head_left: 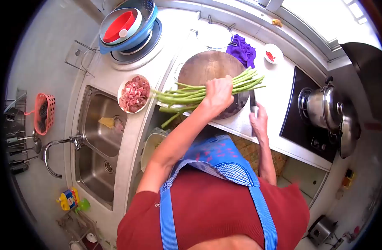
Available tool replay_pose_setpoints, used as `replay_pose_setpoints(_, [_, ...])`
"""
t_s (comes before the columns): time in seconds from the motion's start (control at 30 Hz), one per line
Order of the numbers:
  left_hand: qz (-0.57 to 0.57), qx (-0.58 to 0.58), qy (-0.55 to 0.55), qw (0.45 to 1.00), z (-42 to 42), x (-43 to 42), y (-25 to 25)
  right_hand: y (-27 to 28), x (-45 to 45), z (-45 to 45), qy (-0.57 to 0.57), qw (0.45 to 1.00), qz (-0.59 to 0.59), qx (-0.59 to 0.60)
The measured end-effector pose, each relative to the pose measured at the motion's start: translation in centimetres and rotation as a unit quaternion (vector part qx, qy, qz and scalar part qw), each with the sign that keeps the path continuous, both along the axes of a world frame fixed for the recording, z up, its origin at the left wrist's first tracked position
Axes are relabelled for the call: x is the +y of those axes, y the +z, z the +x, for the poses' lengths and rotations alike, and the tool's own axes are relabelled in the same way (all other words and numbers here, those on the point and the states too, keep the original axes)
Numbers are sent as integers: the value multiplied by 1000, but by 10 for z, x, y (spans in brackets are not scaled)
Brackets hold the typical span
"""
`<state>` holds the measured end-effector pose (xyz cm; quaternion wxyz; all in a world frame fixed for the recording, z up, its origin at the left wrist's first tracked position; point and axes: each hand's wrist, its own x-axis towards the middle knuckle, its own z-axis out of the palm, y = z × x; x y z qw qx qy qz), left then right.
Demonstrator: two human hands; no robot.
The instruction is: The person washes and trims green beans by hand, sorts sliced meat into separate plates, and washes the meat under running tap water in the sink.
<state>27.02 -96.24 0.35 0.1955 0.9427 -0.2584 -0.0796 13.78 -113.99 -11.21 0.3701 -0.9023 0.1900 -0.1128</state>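
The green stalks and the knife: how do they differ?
The green stalks form a bundle of many; the knife is a single tool. The green stalks lie crosswise over the round board, while the knife points away from the person. The left hand holds the green stalks, the right hand the knife. Both are in hand.

passage: counter (276, 92) between knife (252, 99) and stove (296, 100) | obstacles: meat bowl (134, 94) left, purple cloth (241, 50) behind board (204, 68)

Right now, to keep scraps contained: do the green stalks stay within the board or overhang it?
Overhanging: the left hand holds the green stalks across the board, and their ends reach past its rim on both sides.
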Motion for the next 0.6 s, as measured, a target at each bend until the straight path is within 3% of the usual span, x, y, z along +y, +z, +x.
replay_pose_setpoints(0.1, [30,19,-30,999,22,-42,-42,-2,-40,-32,-116,972,202,9])
replay_pose_setpoints(0.17, [70,47,-57,995,35,-57,-79,7,-55,-43,-122,981,147,27])
replay_pose_setpoints(0.2, [71,50,-53,995,39,-56,-104,4,-60,-45,-104,987,119,-24])
replay_pose_setpoints(0.27, [59,-65,-66,994,45,-53,-148,18,-57,-43,-96,987,130,-25])
replay_pose_setpoints(0.3, [33,-21,-61,997,49,-49,-152,21,-57,-41,-87,988,125,-34])
replay_pose_setpoints(0.43, [-18,-41,-106,993,56,-35,-164,27,-54,-27,-54,993,91,-47])
replay_pose_setpoints(0.5, [-33,-45,-118,992,51,-38,-165,42,-54,-12,38,996,-35,-66])
replay_pose_setpoints(0.6, [-13,-67,-97,993,34,-42,-165,75,-50,25,111,988,-89,-55])
